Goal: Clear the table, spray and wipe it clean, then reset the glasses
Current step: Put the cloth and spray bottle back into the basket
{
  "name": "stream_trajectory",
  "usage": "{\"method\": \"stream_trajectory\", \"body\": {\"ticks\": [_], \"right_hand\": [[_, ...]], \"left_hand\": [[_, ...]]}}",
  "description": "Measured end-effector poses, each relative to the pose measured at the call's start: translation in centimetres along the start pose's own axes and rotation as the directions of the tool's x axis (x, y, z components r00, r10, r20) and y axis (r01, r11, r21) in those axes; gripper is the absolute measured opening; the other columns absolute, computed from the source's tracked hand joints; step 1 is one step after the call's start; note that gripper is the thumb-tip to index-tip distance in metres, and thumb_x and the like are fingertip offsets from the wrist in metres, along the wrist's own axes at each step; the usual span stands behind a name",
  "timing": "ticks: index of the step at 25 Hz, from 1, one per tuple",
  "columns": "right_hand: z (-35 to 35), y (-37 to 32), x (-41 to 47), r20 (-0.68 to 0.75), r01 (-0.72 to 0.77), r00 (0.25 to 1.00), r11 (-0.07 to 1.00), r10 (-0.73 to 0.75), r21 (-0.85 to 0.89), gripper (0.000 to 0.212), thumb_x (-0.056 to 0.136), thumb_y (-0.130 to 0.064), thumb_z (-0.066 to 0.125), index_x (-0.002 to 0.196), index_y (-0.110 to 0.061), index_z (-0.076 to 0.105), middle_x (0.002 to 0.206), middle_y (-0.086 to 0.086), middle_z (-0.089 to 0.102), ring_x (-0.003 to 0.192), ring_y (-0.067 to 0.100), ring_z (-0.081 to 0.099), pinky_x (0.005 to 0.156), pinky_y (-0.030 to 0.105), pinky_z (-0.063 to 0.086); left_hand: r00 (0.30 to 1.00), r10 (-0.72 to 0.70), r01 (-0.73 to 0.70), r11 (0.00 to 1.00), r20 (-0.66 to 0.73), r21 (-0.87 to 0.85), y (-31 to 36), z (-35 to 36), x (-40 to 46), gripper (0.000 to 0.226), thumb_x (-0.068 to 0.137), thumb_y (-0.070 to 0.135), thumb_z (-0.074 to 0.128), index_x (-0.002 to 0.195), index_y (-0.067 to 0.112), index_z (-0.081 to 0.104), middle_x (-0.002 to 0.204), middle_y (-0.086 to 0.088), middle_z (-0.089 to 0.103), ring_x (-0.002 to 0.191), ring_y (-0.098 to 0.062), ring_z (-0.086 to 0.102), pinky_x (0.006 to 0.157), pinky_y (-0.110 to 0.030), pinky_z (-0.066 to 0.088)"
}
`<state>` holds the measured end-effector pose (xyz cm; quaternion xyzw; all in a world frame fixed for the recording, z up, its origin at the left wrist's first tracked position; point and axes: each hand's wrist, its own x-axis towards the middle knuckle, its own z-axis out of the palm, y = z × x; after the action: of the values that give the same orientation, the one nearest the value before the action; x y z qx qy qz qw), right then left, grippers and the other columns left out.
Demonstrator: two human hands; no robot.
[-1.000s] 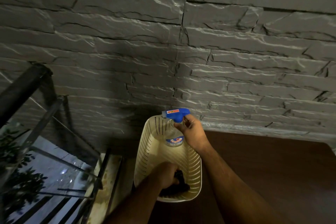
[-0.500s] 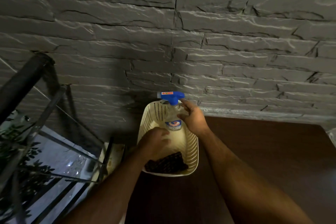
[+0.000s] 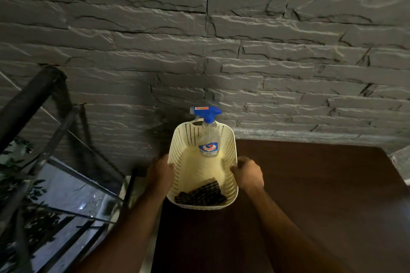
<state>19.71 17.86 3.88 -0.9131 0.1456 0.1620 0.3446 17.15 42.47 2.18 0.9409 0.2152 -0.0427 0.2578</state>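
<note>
Presently: basket at table's far-left corner | long axis runs away from person | left hand, right hand grip opposite side rims, equally near | spray bottle upright at far end, cloth near end.

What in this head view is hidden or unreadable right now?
- Left hand fingertips: behind the cream basket wall.
- Spray bottle base: hidden by the basket, fill level unclear.
- Checked cloth: bunched, dim.
- Glasses: not in frame.
- Dark wooden table: cut off at right and bottom.
</note>
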Motion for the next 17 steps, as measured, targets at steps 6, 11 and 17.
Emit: {"method": "stream_trajectory", "body": {"ticks": [6,11,17], "right_hand": [[-0.46,0.12,-0.28,-0.056,-0.010,0.998,1.000,0.011,0.012,0.027,0.085,-0.026,0.060,0.110,-0.032,0.071,0.100,0.001,0.075,0.091,0.024,0.070,0.078,0.040,0.060],[-0.76,0.17,-0.21,-0.055,-0.003,0.998,1.000,0.004,0.014,0.024,0.086,-0.029,0.061,0.108,-0.031,0.071,0.096,-0.002,0.076,0.086,0.019,0.071,0.076,0.039,0.060],[-0.53,0.16,-0.42,-0.058,0.010,0.998,1.000,-0.009,0.011,0.023,0.085,-0.027,0.062,0.106,-0.029,0.071,0.096,-0.002,0.076,0.085,0.018,0.070,0.074,0.035,0.059]], "left_hand": [[0.998,0.001,0.005,0.995,0.057,-0.099,0.39,0.17,-0.18,0.033,0.093,0.022,0.055,0.127,0.020,0.058,0.123,-0.009,0.061,0.112,-0.028,0.057,0.087,-0.036,0.047],[0.996,0.004,0.011,0.986,0.090,-0.164,0.46,0.30,-0.19,0.033,0.094,0.023,0.055,0.126,0.022,0.057,0.124,-0.007,0.061,0.112,-0.026,0.058,0.086,-0.038,0.050],[0.995,0.042,-0.023,0.981,0.091,-0.195,0.24,-0.01,-0.05,0.035,0.094,0.020,0.056,0.129,0.019,0.056,0.125,-0.007,0.062,0.115,-0.026,0.057,0.092,-0.038,0.049]]}}
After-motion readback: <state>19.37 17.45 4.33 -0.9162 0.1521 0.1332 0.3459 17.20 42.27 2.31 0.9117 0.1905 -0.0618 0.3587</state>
